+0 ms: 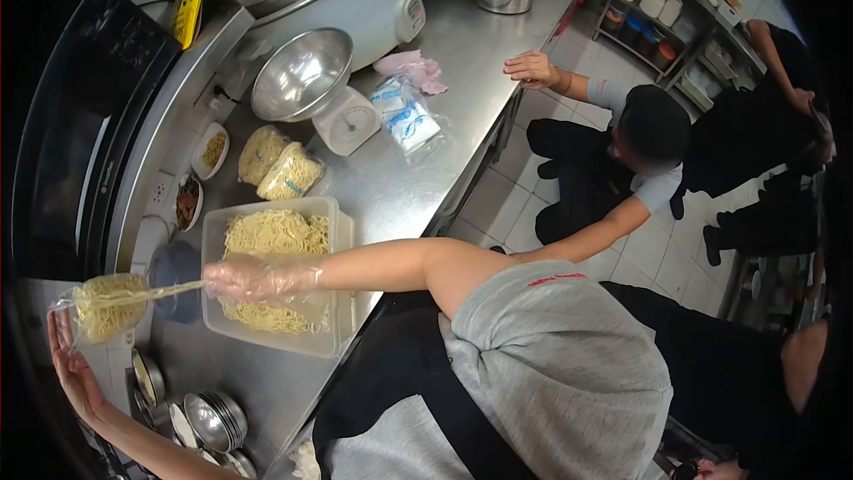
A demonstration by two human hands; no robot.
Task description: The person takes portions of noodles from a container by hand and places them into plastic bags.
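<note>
the gloved fingers of the right hand point(244, 279) close around a strand of noodles point(178, 289), left of centre; it runs to a noodle bag point(113, 307) at far left. the left hand point(78, 373) has outstretched fingers against that bag, their grip impossible to tell. loose noodles point(275, 233) lie in a tub point(344, 262) beneath the right hand; a scale point(347, 121) stands upper middle.

Some noodles point(277, 231) in tub point(214, 224) hidden under right hand point(242, 277) and forearm point(378, 267). Left forearm point(169, 449) cut by bottom edge, large cooker point(373, 13) by top. Scale point(349, 119) marks too small for reading.
</note>
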